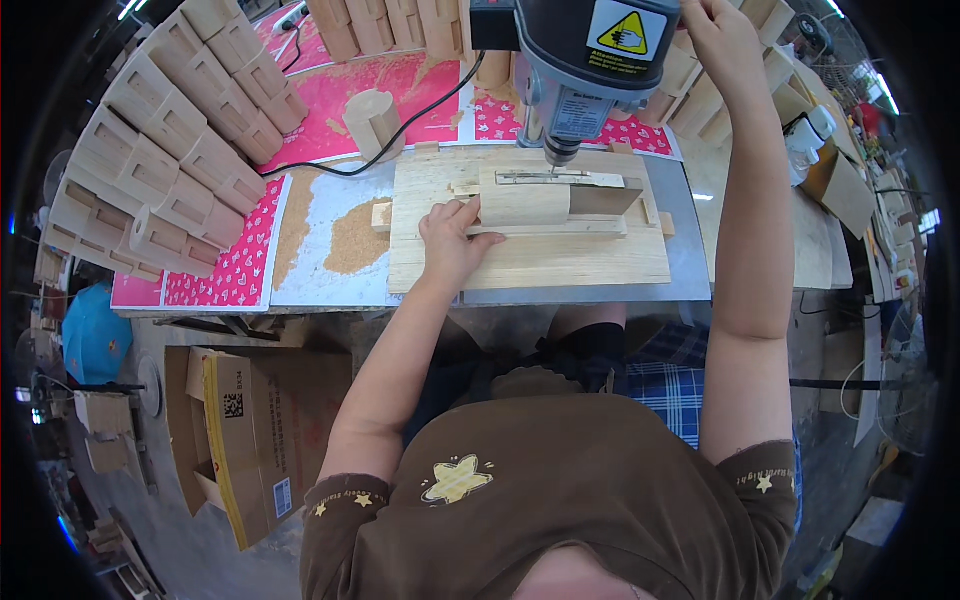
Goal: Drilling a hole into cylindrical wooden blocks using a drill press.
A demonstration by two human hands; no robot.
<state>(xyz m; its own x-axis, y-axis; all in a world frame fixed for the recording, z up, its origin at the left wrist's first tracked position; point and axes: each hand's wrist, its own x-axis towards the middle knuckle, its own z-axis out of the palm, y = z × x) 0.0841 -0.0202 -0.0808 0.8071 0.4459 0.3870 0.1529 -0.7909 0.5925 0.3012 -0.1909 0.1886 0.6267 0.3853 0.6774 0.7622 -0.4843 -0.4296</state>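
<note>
A rounded pale wooden block (525,204) lies on its side in a wooden jig (430,265) below the drill press (590,60). My left hand (452,240) grips the block's left end, thumb toward me and fingers on the far side. Just above the block's far edge is the drill chuck (562,152); whether the bit touches the wood is hard to tell. A thin flat plate (605,203) stands out at the block's right. My right hand (712,22) is raised beside the drill head with its fingers curled; what they hold is hidden at the picture's top.
Stacked wooden blocks (160,150) rise at the left, with more along the back. One round block (373,122) stands alone near a black cable (425,108). Sawdust (358,235) lies left of the jig. An open cardboard box (270,430) is on the floor at lower left.
</note>
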